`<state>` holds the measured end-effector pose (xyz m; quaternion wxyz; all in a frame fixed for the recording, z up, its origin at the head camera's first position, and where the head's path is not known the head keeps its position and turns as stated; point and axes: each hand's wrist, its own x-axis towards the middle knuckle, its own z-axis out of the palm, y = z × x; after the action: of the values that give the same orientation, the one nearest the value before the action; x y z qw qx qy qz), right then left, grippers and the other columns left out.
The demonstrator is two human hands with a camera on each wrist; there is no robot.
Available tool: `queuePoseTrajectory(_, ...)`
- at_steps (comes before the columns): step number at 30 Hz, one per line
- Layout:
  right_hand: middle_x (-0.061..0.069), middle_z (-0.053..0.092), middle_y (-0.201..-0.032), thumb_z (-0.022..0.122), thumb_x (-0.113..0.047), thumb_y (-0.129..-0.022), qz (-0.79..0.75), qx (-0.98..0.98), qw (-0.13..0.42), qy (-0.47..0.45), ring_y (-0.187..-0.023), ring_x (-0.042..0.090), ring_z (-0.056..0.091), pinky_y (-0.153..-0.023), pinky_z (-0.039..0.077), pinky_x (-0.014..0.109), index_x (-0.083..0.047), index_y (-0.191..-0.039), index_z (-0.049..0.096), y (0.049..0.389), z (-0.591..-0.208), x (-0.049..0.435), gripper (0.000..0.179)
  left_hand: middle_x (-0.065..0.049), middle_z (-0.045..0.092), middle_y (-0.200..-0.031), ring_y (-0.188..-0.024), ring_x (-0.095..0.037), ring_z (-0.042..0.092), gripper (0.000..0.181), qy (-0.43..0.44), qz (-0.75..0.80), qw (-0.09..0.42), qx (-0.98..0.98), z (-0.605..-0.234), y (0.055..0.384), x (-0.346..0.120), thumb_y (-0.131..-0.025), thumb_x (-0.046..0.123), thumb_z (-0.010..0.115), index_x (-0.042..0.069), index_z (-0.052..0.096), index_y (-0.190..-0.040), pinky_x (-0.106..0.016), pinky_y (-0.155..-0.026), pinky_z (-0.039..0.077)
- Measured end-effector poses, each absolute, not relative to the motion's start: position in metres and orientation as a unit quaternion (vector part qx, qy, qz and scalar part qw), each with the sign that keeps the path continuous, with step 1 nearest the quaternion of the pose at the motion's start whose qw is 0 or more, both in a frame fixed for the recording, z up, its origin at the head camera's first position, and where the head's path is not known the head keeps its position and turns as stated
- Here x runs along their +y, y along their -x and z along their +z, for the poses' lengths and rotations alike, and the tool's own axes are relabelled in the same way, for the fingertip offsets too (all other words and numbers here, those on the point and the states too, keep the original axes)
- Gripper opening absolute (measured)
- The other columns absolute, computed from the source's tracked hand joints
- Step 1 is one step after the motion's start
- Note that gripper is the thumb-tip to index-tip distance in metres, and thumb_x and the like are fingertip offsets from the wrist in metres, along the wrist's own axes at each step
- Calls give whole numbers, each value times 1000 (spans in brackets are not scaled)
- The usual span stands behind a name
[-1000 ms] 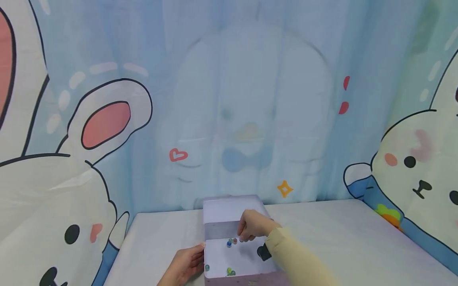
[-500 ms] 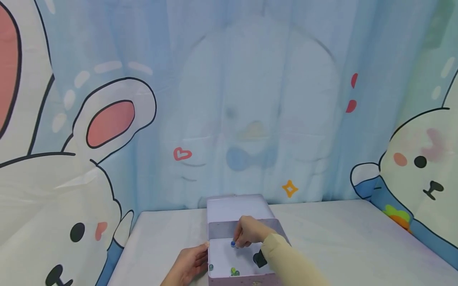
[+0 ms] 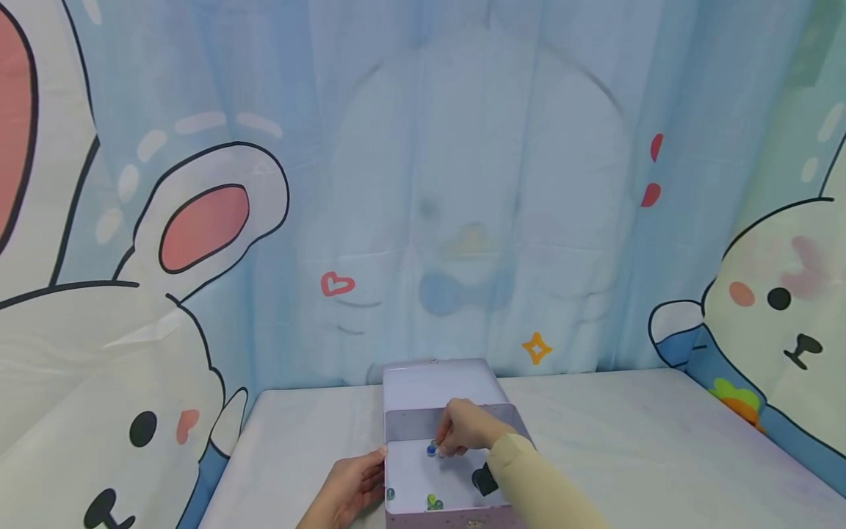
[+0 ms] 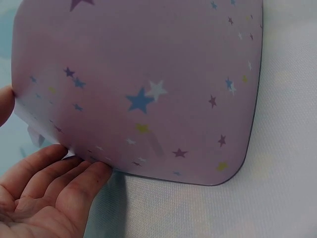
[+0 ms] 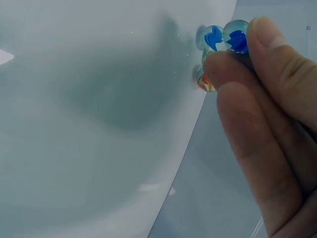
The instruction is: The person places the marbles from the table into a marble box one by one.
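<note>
An open purple tin box (image 3: 456,520) with a white inside stands on the table in the head view. My left hand (image 3: 350,486) holds its left side, thumb at the rim. In the left wrist view the fingers (image 4: 81,186) touch the edge of the star-printed tin. Inside the box, my right hand (image 3: 468,427) pinches a clear glass marble with a blue swirl (image 5: 236,36) between thumb and fingers. Close by are another blue-swirled marble (image 5: 213,37) and an orange-swirled marble (image 5: 204,81); a greenish one is mostly hidden behind the fingers.
Several greenish marbles (image 3: 434,503) lie near the box's front wall, and one marble (image 3: 391,494) is in the front left corner. The box's lid (image 3: 436,386) leans back behind it. A cartoon-printed curtain (image 3: 370,220) hangs beyond the white table (image 3: 628,441).
My right hand has come down and slightly left inside the box, to the group of marbles at the back. The left hand stays on the box's side. The head view has shifted slightly.
</note>
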<state>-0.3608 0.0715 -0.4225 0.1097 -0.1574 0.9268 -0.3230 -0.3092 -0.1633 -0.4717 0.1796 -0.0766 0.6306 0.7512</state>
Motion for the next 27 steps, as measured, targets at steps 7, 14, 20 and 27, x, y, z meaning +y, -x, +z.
queuePoseTrajectory(7,1,71,-72,80,5,-82,-316,931,102,155,-64,13,64,-62,61,28,-4,-81,75,361,-421,70,10,-27,65,-134,-119,-31,68,60,81,749,181,632,-470,309,-162,-102,26,64,-18,48,-139,-46,-108,54)
queuePoseTrajectory(14,3,75,-75,82,1,-82,-364,910,99,173,-69,14,68,-65,63,30,-1,-88,77,359,-417,83,8,-30,63,-136,-123,-35,66,60,78,747,183,634,-470,308,-160,-102,25,64,-19,47,-138,-47,-107,54)
queuePoseTrajectory(20,12,79,-92,80,-6,-87,-449,868,84,194,-83,18,76,-73,66,34,7,-105,75,344,-399,130,23,-33,59,-139,-124,-35,65,61,55,752,190,629,-474,305,-158,-103,24,63,-21,44,-139,-49,-108,53)
queuePoseTrajectory(27,15,78,-104,80,-15,-89,-433,889,54,141,-90,22,76,-79,66,40,6,-112,73,315,-384,226,32,-35,56,-141,-128,-38,62,68,48,753,185,629,-470,303,-168,-101,27,65,-22,41,-140,-50,-111,51)
